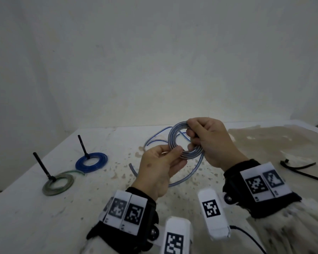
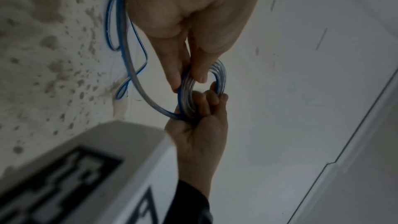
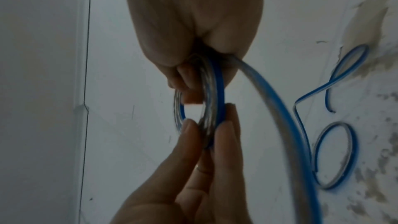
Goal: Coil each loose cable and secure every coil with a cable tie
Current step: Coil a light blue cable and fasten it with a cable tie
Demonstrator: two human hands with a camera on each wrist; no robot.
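Clear-blue coil (image 1: 184, 142) held up above the table (image 1: 44, 208), between both hands. Right hand (image 1: 212, 142) grips its far-right arc, fingers curled through the centre. Left hand (image 1: 159, 168) pinches the near-left arc, thumb against fingertips. Loose tail (image 1: 184, 177) runs off the coil's lower edge and snakes over the table beneath; its end looks unsecured, blur makes that unclear. Left on the table: blue coil (image 1: 91, 162) and green coil (image 1: 58, 183), each tied, black tie tails sticking up. Spare ties (image 1: 297, 166) at far right
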